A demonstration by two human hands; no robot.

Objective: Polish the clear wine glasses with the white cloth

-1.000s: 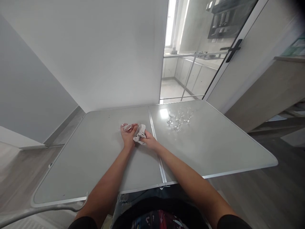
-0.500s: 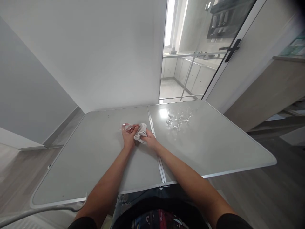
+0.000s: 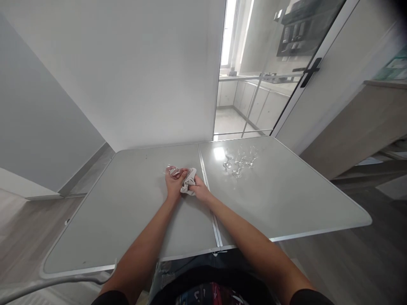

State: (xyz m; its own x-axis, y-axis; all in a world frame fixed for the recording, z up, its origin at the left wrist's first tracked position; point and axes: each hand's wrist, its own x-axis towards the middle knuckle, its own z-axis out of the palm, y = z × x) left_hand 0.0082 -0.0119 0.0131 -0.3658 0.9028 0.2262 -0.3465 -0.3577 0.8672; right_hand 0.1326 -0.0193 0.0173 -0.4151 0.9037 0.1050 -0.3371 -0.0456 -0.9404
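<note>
My left hand (image 3: 174, 181) is closed around a small clear stemmed glass (image 3: 173, 170), which lies sideways with its bowl pointing left. In my right hand (image 3: 200, 189) a crumpled white cloth (image 3: 188, 184) is gripped. The cloth wraps the foot end of the glass, so that end is mostly hidden. Both hands meet just above the table, left of its centre seam. To their right, several more clear stemmed glasses (image 3: 237, 173) stand upright in a close group.
The grey folding table (image 3: 286, 203) has a metal-edged seam (image 3: 203, 165) across its middle. A white wall (image 3: 159, 84) rises behind it. At the back right is a glass door (image 3: 254, 97) with a black handle (image 3: 310, 72). A chair's curved armrest (image 3: 79, 279) is at lower left.
My hands, glass and cloth stay together with only a slight shift. The whole view has moved a little. The standing glasses keep their places on the table.
</note>
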